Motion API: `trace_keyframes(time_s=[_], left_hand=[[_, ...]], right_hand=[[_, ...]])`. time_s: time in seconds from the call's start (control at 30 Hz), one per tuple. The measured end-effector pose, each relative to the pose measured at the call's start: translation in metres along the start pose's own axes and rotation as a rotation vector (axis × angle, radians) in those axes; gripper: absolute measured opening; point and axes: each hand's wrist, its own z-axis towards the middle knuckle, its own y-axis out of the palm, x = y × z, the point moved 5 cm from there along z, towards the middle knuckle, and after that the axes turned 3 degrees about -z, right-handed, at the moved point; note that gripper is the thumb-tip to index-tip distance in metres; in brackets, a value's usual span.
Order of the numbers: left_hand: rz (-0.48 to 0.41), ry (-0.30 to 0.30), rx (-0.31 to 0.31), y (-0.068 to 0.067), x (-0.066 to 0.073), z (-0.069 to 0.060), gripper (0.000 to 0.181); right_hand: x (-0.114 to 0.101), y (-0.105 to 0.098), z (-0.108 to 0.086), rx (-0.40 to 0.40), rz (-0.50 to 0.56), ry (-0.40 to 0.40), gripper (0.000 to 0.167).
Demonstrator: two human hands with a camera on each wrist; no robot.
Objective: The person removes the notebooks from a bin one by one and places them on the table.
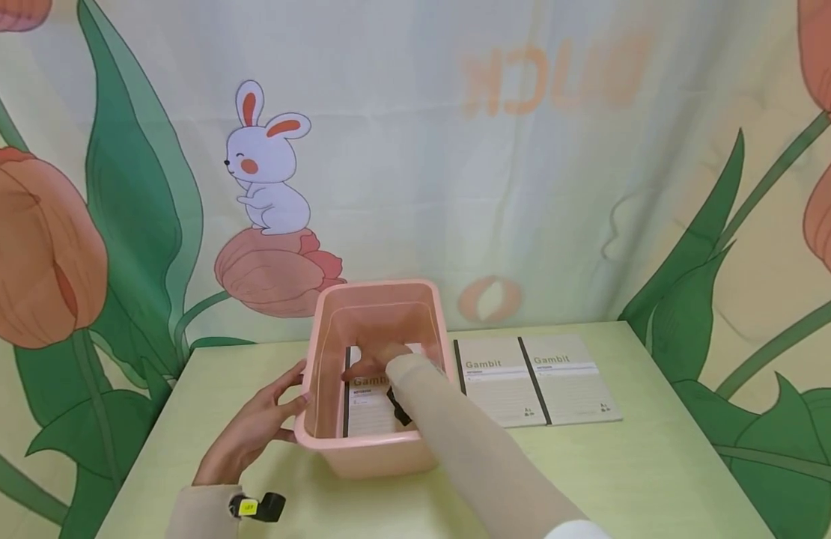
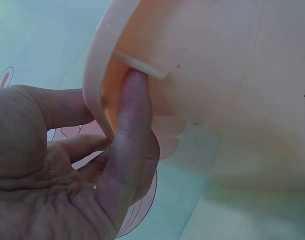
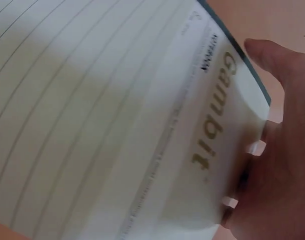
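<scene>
A pink plastic bin (image 1: 378, 460) stands on the table, its left rim gripped by my left hand (image 1: 254, 427). Seen from the left wrist, that hand (image 2: 67, 155) has its fingers and thumb around the edge of the bin (image 2: 232, 75). My right hand (image 1: 373, 358) reaches down inside the bin, at the top end of a Gambit notebook (image 1: 370, 415). The right wrist view has the thumb of this hand (image 3: 287, 145) by the dark spine edge of the notebook (image 3: 117, 110) and the other fingers partly hidden behind its top edge.
Two more Gambit notebooks, one on the left (image 1: 496, 389) and one on the right (image 1: 570, 382), lie side by side on the pale green table (image 1: 591, 479), right of the bin. Behind the table hangs a curtain (image 1: 402, 150) printed with tulips and a rabbit.
</scene>
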Motion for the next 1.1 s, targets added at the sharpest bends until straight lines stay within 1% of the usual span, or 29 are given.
trace_keyframes(time_s=[0.1, 0.13, 0.2, 0.23, 0.3, 0.4, 0.5, 0.6, 0.73, 0.87, 0.93, 1.03, 1.1], left_hand=[[-0.006, 0.002, -0.001, -0.001, 0.000, 0.000, 0.070], [-0.009, 0.001, -0.003, 0.000, -0.001, 0.001, 0.070], [-0.019, -0.004, -0.008, 0.002, -0.002, 0.002, 0.070], [-0.019, -0.006, -0.008, 0.003, -0.003, 0.002, 0.069], [-0.023, -0.012, -0.006, 0.003, -0.004, 0.003, 0.070], [-0.021, -0.011, -0.003, 0.002, -0.003, 0.003, 0.070], [-0.017, -0.002, 0.000, 0.000, -0.002, 0.003, 0.070], [-0.011, 0.009, 0.004, -0.001, 0.000, 0.002, 0.071], [-0.003, 0.011, 0.007, -0.002, 0.000, 0.002, 0.072], [0.002, 0.008, 0.009, -0.003, 0.000, 0.002, 0.072], [-0.003, 0.007, 0.004, -0.004, 0.000, 0.002, 0.071], [-0.011, 0.010, -0.009, -0.003, 0.000, 0.002, 0.071], [-0.017, 0.013, -0.014, -0.003, 0.001, 0.002, 0.071]], right_hand=[[-0.006, -0.012, -0.007, 0.066, -0.046, 0.018, 0.065], [-0.005, -0.013, -0.010, 0.081, -0.058, 0.045, 0.065], [-0.005, -0.018, -0.013, 0.150, -0.093, 0.048, 0.063], [-0.008, -0.023, -0.018, 0.168, -0.102, 0.048, 0.059], [-0.010, -0.029, -0.021, 0.237, -0.115, 0.019, 0.054], [-0.016, -0.038, -0.022, 0.352, -0.149, -0.032, 0.051], [-0.026, -0.053, -0.025, 0.426, -0.192, -0.058, 0.059], [-0.037, -0.072, -0.029, 0.460, -0.240, -0.069, 0.059], [-0.049, -0.094, -0.037, 0.450, -0.330, -0.054, 0.056], [-0.059, -0.114, -0.047, 0.462, -0.390, -0.050, 0.061], [-0.065, -0.126, -0.055, 0.488, -0.395, -0.065, 0.062], [-0.075, -0.146, -0.069, 0.554, -0.411, -0.099, 0.061], [-0.080, -0.161, -0.079, 0.604, -0.418, -0.123, 0.058]])
